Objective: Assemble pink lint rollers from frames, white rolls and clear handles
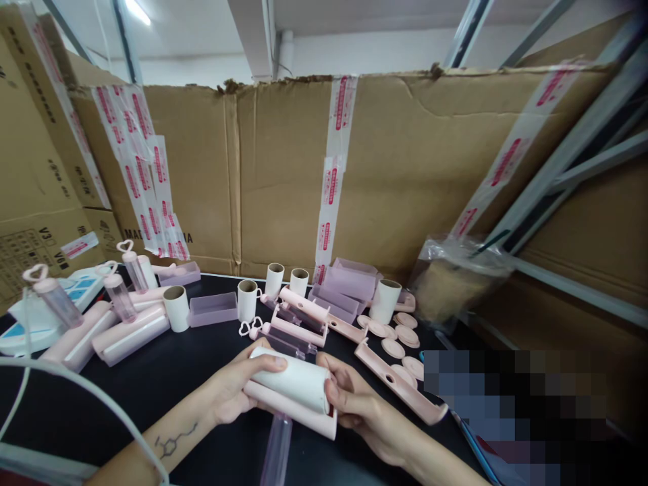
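In front of me, my left hand [240,388] and my right hand [354,405] grip a lint roller between them. Its white sticky-paper roll [296,379] lies against a pink holder [304,417], tilted down to the right. My left thumb presses on top of the roll's left part, with the fingers round the holder. On the other side, my right thumb and fingers close round the right ends of both pieces. A translucent purple handle [276,449] points toward me from beneath the holder. I cannot tell whether the roll is fully seated.
Beyond my hands lie pink holders [399,388], round pink caps [393,348], white rolls [385,302] and purple boxes [213,309]. Pink rollers [131,332] sit at left near a white cable [86,378]. Cardboard walls [283,175] enclose the black table [202,418].
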A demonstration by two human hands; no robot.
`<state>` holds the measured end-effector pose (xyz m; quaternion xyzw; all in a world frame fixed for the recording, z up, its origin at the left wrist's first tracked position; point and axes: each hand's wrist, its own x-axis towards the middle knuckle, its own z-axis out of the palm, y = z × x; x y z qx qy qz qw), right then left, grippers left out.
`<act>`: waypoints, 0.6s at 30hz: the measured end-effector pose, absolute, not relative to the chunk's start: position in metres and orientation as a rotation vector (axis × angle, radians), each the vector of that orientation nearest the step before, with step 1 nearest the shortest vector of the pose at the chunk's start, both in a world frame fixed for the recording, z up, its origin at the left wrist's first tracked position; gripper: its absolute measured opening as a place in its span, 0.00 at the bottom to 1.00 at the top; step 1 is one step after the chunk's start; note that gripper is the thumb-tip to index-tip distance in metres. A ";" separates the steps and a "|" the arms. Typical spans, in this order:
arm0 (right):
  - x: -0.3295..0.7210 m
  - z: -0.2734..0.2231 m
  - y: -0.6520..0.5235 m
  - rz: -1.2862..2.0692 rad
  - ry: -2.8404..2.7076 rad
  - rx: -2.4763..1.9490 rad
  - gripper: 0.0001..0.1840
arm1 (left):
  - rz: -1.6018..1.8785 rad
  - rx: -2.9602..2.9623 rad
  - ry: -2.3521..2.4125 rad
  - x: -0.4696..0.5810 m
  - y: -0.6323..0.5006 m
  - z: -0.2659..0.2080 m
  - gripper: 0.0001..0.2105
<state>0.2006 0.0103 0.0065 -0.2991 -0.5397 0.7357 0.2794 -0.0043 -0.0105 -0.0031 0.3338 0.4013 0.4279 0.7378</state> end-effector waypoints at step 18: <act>0.202 -0.002 0.006 2.038 -1.353 -0.825 0.22 | 1.031 0.786 0.874 -0.004 -0.015 0.004 0.18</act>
